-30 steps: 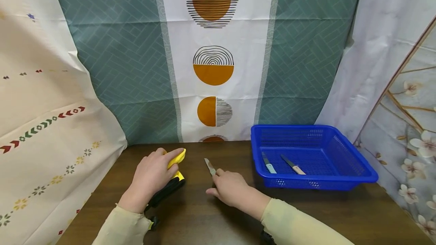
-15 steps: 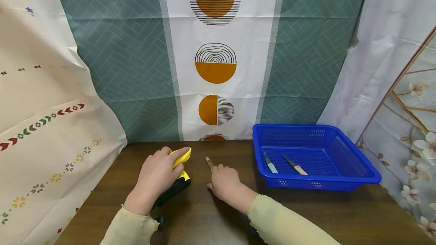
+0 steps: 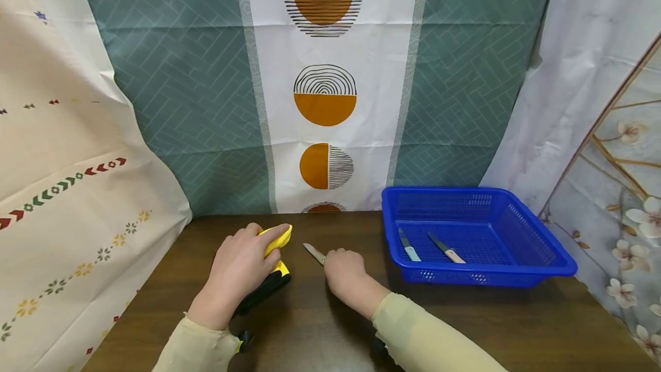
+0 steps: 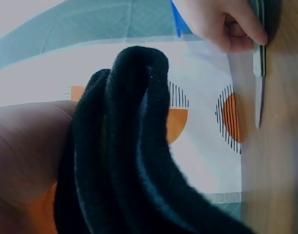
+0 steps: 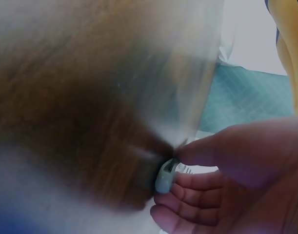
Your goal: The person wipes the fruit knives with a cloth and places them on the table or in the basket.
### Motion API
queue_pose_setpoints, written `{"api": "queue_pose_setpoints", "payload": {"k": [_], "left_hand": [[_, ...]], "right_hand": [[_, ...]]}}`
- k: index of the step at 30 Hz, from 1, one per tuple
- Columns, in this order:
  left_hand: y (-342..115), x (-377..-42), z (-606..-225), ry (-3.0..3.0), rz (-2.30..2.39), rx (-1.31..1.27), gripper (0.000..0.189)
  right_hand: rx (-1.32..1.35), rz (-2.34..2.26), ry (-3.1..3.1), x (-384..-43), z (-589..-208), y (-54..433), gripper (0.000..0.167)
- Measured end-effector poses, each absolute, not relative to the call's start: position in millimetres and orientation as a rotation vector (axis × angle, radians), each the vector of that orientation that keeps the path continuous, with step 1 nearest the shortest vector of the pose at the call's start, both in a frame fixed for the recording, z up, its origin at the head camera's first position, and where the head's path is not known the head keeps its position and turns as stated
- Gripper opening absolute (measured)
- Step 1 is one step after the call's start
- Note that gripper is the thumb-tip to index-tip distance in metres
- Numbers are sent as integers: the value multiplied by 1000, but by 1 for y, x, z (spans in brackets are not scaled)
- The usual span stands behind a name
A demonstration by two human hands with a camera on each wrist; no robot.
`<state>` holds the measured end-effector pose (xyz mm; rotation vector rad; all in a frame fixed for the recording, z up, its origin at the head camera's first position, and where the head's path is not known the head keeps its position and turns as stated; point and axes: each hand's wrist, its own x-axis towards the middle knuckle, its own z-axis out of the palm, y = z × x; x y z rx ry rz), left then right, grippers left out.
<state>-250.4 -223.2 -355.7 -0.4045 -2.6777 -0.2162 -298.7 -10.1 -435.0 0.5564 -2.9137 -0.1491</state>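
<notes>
My left hand (image 3: 234,268) holds a folded yellow and black cloth (image 3: 279,240), its yellow part showing between thumb and index finger. In the left wrist view the dark folds of the cloth (image 4: 129,122) fill the middle. My right hand (image 3: 347,277) pinches a small knife (image 3: 314,253) by its pale green handle (image 5: 164,180). The blade (image 4: 258,100) points away from that hand, toward the far left and the cloth. Most of the handle is hidden by the fingers in the head view. Close over the brown tabletop, the knife and cloth are apart.
A blue plastic basket (image 3: 480,271) stands at the right back of the table (image 3: 299,326). Inside lie a knife with a pale blue handle (image 3: 411,252) and one with a pinkish handle (image 3: 453,255). Patterned cloth hangings (image 3: 206,102) enclose the table behind and at both sides.
The right hand has drawn its fingers in around the knife's handle, and the blade now slants more to the left. The left hand with the cloth has shifted slightly right in view.
</notes>
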Motion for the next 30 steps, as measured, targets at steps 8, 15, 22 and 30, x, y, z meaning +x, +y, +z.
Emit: {"api": "queue_pose_setpoints", "payload": {"k": [8, 15, 22, 30], "left_hand": [[-222, -248, -354, -2663, -207, -406, 47], [-220, -246, -348, -2662, -207, -405, 48], [-217, -245, -347, -2584, -217, -418, 50], [-205, -245, -346, -2524, -242, -432, 51]], "right_hand": [[569, -2, -2979, -292, -433, 0, 32], [694, 166, -2867, -283, -417, 16, 25], [681, 504, -2706, -275, -387, 39, 13], [589, 650, -2665, -272, -372, 61, 17]]}}
